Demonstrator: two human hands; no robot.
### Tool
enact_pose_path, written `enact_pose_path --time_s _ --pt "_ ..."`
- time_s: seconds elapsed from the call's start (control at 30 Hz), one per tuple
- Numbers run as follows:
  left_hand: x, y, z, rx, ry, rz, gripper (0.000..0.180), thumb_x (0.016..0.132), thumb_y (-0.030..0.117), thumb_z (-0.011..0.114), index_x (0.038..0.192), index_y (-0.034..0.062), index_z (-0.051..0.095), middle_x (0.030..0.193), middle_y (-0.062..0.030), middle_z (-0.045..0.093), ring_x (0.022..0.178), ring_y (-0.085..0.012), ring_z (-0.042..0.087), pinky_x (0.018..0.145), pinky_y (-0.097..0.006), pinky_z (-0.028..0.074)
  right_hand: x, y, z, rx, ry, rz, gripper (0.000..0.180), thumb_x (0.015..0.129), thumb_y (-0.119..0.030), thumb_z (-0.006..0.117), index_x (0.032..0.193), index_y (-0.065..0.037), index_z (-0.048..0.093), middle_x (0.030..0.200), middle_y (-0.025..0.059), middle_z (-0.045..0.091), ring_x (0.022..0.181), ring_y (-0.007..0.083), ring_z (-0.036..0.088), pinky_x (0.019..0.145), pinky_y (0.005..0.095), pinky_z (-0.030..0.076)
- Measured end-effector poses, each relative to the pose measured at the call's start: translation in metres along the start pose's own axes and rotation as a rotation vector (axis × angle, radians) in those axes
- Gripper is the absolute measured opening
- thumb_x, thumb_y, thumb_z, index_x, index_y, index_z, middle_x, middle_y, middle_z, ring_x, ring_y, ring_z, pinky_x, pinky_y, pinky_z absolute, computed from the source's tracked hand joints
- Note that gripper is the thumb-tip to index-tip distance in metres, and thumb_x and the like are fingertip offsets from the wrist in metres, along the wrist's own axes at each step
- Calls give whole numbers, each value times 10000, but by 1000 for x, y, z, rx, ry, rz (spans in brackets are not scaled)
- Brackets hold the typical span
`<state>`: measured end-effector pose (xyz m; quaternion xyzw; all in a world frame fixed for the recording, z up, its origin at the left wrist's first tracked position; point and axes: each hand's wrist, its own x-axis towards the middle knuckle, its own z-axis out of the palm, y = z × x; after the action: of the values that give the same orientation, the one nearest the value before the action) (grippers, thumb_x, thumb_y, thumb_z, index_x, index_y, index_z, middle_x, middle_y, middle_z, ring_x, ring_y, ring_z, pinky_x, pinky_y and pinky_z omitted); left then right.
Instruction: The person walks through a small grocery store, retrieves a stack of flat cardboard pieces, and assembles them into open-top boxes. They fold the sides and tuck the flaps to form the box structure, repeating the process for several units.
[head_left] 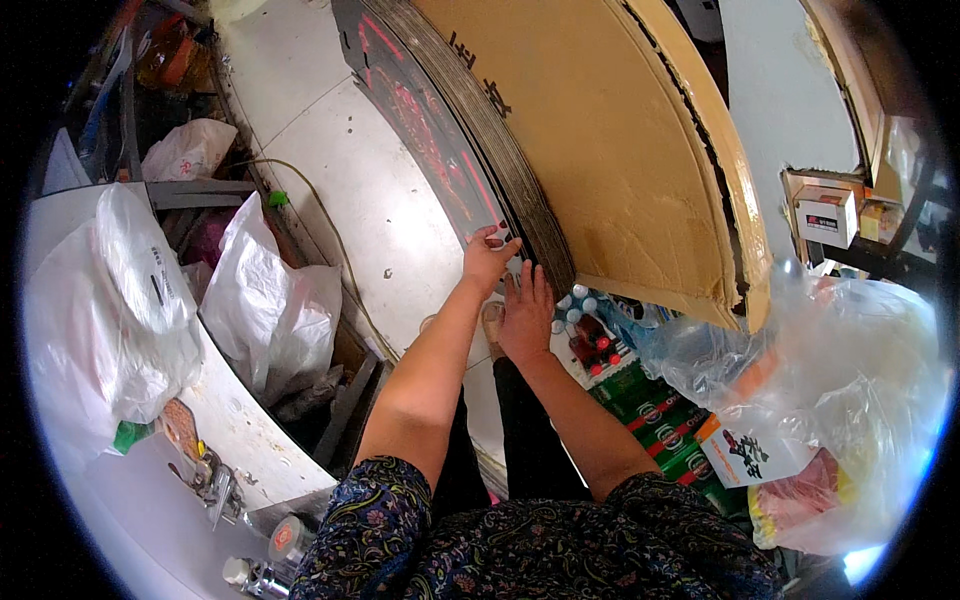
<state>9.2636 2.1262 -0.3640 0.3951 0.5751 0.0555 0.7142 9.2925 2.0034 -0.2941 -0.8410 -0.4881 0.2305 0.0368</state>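
Note:
In front of me stands a stack of flattened cardboard sheets (500, 120), dark with red print on the outer face and layered edges showing. My left hand (488, 260) rests at the near end of that printed face, its fingers spread and slightly bent. Close beside it, my right hand (527, 315) lies with fingers stretched against the near end of the layered edges. Neither hand has its fingers wrapped round anything. A large brown cardboard box (600, 150) leans against the stack's right side.
Right of my legs are bottles with red caps (602, 343), green packs (665, 430) and clear plastic bags (850, 370). White bags (265, 300) sit on the left, by a white counter edge (250, 430). A cable (330, 220) crosses the tiled floor (375, 180).

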Motion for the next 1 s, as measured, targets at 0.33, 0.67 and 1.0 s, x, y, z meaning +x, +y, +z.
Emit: enact_pose_path --time_s 0.33,0.67,1.0 --pt "-4 -5 1 -50 16 33 585 822 229 761 1295 84 451 1019 -42 554 865 -163 575 683 -334 502 -1 4 1 166 49 -8 585 783 -89 637 1344 -22 485 1483 203 308 1376 374 289 1083 544 270" --pt "-19 12 -3 5 5 10 672 789 250 798 1323 81 426 1137 -69 478 926 -187 566 707 -326 517 18 14 3 328 158 192 712 821 -149 649 1410 75 316 1177 259 475 1079 397 505 926 445 435" --pt "-21 8 -6 -35 14 -23 677 796 249 792 1336 87 418 1147 -53 476 936 -181 563 696 -327 513 22 8 -2 146 72 186 729 839 -195 660 1414 87 312 1131 229 493 1052 373 513 901 439 447"
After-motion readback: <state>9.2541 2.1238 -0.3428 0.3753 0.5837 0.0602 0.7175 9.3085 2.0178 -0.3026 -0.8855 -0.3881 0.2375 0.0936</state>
